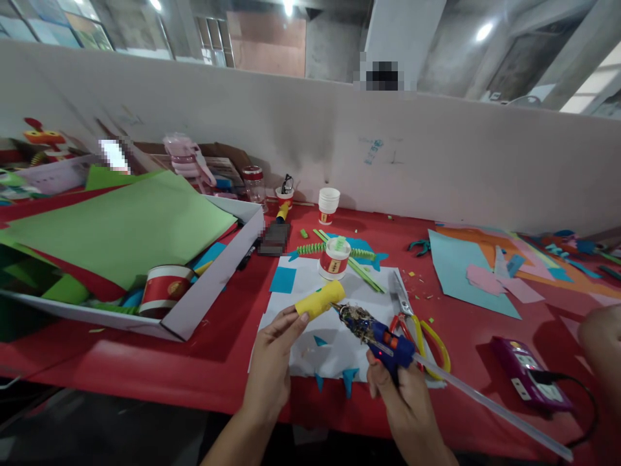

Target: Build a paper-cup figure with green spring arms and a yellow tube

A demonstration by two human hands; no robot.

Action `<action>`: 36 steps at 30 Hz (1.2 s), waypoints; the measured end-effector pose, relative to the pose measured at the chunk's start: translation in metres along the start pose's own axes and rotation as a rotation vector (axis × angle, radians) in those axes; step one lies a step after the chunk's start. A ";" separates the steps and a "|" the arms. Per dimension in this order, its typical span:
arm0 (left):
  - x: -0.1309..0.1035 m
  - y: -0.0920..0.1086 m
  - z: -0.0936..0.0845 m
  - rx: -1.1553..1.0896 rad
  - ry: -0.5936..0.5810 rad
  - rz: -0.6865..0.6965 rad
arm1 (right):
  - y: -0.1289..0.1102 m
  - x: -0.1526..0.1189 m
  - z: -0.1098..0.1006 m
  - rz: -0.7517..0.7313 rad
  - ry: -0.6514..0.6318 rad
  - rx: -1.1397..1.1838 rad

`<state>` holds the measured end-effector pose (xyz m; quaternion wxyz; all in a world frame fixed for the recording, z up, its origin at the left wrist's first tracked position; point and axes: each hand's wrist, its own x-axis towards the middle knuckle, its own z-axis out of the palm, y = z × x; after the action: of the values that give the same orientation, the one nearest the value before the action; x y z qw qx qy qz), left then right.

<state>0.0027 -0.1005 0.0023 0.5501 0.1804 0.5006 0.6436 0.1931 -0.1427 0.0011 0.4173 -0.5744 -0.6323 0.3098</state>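
Note:
My left hand (276,356) pinches one end of a yellow paper tube (319,299), held tilted above white paper (291,317). Wrapped round the handle of a blue hot glue gun (383,346) is my right hand (405,398). The gun's nozzle, crusted with debris, points at the tube's right end; whether it touches I cannot tell. A long clear glue stick (490,404) sticks out of the gun's back. Just beyond the tube stands a red and white paper cup (334,260) with green folded-paper strips at its sides. Small blue paper pieces (349,380) lie near the paper's front edge.
Scissors (439,346) lie right of the gun, partly behind it. A white box (208,278) of coloured paper stands left. A purple power strip (531,375) with a black cable sits right, near another person's arm (601,343). Stacked cups (328,206) stand by the partition.

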 end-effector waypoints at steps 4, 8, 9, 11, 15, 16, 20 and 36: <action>0.000 0.000 -0.001 -0.024 0.004 0.009 | -0.001 0.002 0.001 0.012 -0.036 0.047; -0.001 0.002 -0.001 -0.060 0.030 -0.002 | 0.008 0.003 0.002 0.034 -0.015 0.100; -0.001 0.003 -0.001 -0.062 0.025 -0.007 | 0.010 0.004 0.002 0.035 -0.016 0.115; -0.001 0.003 -0.002 -0.056 0.022 -0.017 | 0.014 0.005 0.002 0.034 -0.026 0.129; 0.000 0.002 -0.005 -0.054 0.031 -0.010 | 0.014 0.005 0.002 0.019 -0.035 0.130; 0.000 0.001 -0.005 -0.056 0.021 -0.001 | 0.014 0.005 0.002 0.018 -0.031 0.132; -0.001 0.000 -0.004 -0.066 -0.019 0.013 | 0.012 0.003 -0.001 0.017 0.004 0.118; -0.001 0.007 -0.002 -0.095 0.036 0.012 | -0.011 0.007 -0.007 0.082 -0.056 0.185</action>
<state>-0.0019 -0.1010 0.0073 0.5452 0.1453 0.4781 0.6731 0.1944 -0.1385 0.0152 0.4379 -0.5500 -0.5884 0.3994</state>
